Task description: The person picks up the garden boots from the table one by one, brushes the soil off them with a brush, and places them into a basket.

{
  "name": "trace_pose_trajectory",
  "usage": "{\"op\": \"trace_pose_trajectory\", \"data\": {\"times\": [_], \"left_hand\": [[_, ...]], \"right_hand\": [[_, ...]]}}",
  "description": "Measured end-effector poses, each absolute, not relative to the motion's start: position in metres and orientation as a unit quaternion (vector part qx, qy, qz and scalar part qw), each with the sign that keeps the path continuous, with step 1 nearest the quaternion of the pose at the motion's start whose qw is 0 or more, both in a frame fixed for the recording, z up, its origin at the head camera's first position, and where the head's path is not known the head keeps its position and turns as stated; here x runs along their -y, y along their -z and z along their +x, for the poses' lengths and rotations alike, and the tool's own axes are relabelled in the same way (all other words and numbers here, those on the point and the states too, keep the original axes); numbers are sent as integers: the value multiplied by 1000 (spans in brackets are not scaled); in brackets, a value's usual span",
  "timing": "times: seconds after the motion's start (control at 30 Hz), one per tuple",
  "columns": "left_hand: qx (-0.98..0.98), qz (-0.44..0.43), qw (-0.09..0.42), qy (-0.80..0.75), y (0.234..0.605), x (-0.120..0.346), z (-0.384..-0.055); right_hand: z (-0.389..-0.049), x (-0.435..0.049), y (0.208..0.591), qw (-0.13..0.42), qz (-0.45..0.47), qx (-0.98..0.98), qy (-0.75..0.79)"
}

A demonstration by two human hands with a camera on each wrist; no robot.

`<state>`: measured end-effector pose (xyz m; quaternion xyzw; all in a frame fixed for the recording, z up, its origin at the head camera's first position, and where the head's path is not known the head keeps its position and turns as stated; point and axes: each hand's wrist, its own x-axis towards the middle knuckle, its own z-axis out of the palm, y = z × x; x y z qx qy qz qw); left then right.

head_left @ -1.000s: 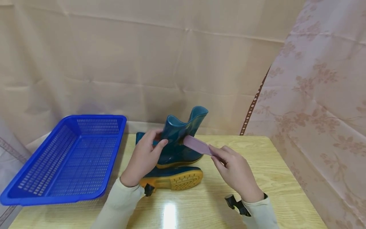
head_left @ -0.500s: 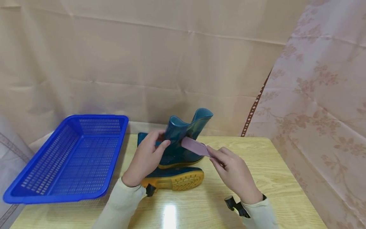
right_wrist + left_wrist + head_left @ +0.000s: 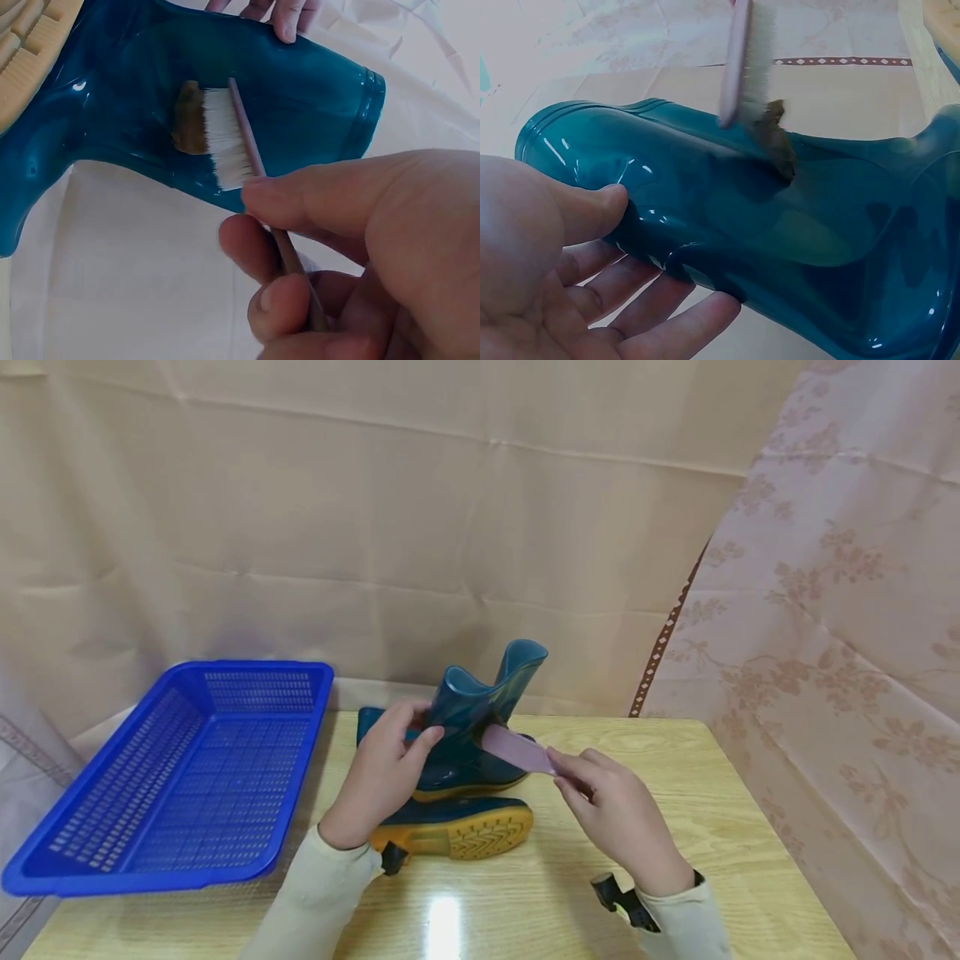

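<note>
A glossy teal rain boot (image 3: pixel 457 718) with a yellow sole edge stands on the table, its shaft squeezed inward at the middle. My left hand (image 3: pixel 382 768) grips the back of the shaft, thumb on the near side and fingers round the other. Between thumb and fingers, my right hand (image 3: pixel 618 814) holds a brush (image 3: pixel 517 749) with a pinkish-purple back and white bristles (image 3: pixel 226 139). Its bristles meet a brown patch (image 3: pixel 189 120) on the shaft. A second rain boot (image 3: pixel 487 828) lies on its side in front, yellow sole facing me; my left hand hides part of it.
A blue plastic basket (image 3: pixel 300 793) with perforated walls stands on the left. The wooden table (image 3: pixel 637 735) ends at a beige cloth (image 3: pixel 375 527) behind, and a pink floral cloth (image 3: pixel 847 693) hangs on the right.
The brush has shifted slightly back and forth over the boot's shaft and now sits a little lower. The boot's shaft tipped slightly right, then back. The left hand keeps its grip.
</note>
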<state>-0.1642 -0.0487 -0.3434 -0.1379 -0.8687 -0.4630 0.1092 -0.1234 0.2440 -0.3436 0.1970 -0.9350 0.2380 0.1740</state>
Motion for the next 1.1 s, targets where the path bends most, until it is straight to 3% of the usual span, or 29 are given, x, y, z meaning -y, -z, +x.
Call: {"op": "trace_pose_trajectory", "data": {"times": [0.33,0.7,1.1], "left_hand": [[864,-147,112,469,342,50,-163],[857,-153,109,480,342,49,-164],[862,-150,114,470,341,49,-163]], "right_hand": [[-128,-242,347,183,200,938,-219],[-130,-235,348,280,315,870,-256],[-135,-237,356,225,232,925,-200]]}}
